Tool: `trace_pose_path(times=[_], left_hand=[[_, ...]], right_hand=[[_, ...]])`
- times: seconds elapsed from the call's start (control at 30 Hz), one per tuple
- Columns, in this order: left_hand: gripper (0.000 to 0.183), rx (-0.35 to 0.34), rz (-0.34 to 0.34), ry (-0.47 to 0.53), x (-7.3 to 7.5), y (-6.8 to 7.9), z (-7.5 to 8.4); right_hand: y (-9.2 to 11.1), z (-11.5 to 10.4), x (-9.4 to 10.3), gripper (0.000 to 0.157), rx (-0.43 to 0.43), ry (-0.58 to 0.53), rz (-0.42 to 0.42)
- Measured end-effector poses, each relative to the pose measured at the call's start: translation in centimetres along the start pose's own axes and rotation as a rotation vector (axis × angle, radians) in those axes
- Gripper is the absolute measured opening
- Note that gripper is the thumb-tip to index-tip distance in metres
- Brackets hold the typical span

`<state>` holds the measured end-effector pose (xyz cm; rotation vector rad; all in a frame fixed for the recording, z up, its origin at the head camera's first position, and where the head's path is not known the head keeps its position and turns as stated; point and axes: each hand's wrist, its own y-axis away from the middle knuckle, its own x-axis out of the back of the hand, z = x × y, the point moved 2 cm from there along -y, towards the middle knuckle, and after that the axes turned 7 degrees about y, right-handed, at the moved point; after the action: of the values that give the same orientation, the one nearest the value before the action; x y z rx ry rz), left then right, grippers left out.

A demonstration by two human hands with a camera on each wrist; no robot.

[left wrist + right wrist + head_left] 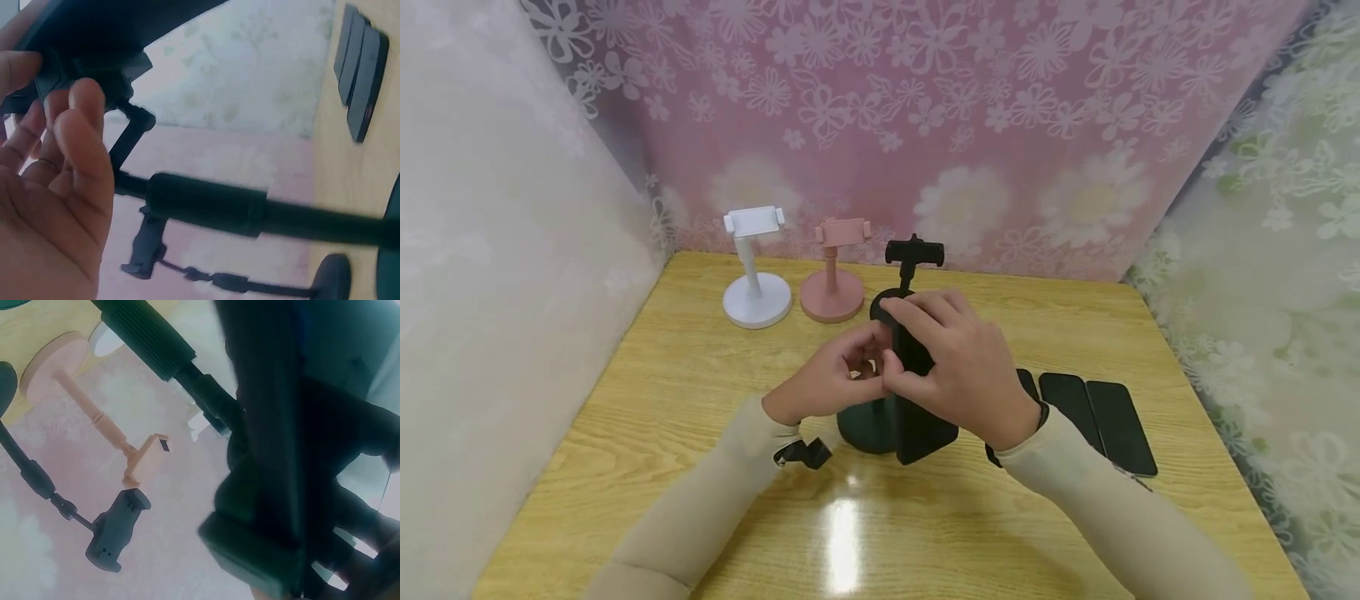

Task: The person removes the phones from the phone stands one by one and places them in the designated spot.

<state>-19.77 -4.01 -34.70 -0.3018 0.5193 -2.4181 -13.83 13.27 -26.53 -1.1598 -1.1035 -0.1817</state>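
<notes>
A dark green phone stand stands before me, its round base [863,427] on the table and its ribbed pole [203,203] rising to a phone clamp [94,72]. My left hand [829,380] grips that clamp, with fingertips on its edge in the left wrist view. My right hand [966,362] holds a black phone [925,421] by its upper part, thumb on the near side and fingers over the top. The phone is tilted and lies against the clamp. In the right wrist view, the clamp's green jaw [250,550] shows beside the phone; how far it is seated cannot be told.
At the back stand a white phone stand [756,300], a pink phone stand [832,296] and a black phone stand [914,252]. Several black phones [1120,425] lie side by side on the wooden table [685,400] at the right. A floral curtain [865,108] hangs behind.
</notes>
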Motion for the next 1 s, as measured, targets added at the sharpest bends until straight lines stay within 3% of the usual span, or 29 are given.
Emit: trace_pose_path(times=[0.17, 0.4, 0.57, 0.83, 1.0], left_hand=[[0.018, -0.060, 0.008, -0.160, 0.2, 0.0, 0.5], [0.024, -0.048, 0.014, -0.196, -0.3, 0.0, 0.8], [0.026, -0.032, 0.046, -0.212, -1.0, 0.1, 0.6], [0.030, 0.006, 0.081, -0.212, -1.4, 0.0, 0.5], [0.031, 0.028, 0.090, -0.215, -1.6, 0.1, 0.6]], right_hand=[[0.3, -0.2, 0.6, 0.045, -0.004, -0.006, 0.057], [0.6, -0.2, 1.7, 0.045, -0.034, -0.003, 0.138], [1.2, 0.7, 2.8, 0.044, -0.056, 0.019, 0.253], [2.7, 4.2, 4.9, 0.047, -0.177, 0.062, 0.406], [4.7, 7.7, 4.7, 0.047, -0.230, 0.122, 0.404]])
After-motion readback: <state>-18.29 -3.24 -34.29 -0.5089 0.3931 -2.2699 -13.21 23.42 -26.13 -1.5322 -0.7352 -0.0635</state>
